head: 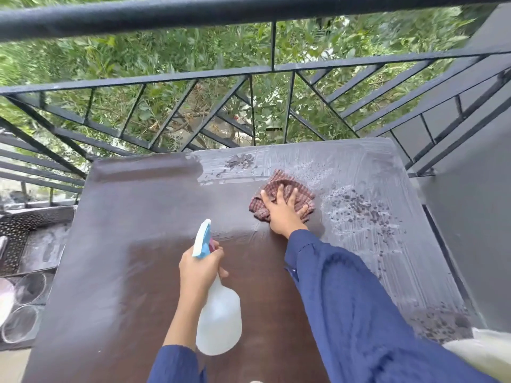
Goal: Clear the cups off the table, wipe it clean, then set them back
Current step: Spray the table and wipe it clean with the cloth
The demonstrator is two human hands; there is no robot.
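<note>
**A:** Where do the cups (30, 287) stand?

**B:** Off the bench (124, 244), low at the left edge of the view. Two clear ones, seen from above as round rims, sit just beside each other on a dark, lower surface.

**A:** And the bench itself?

**B:** It has a dark brown top. The near and left parts look smooth and glossy. The far right part carries a pale grey, streaky film, with foamy patches and dark specks scattered through it.

**A:** What is the right hand (282, 214) doing?

**B:** It lies flat with its fingers spread, pressing down on a crumpled red-brown checked cloth (279, 194). The cloth lies where the glossy part meets the film.

**A:** The left hand (200, 265)?

**B:** It is curled round the neck of a translucent white spray bottle (218, 319) with a white and blue head, held above the near middle of the bench. The nozzle points away from the person.

**A:** Anything behind?

**B:** A black metal railing (193, 76) runs past the far edge, with green leaves beyond it.
</note>
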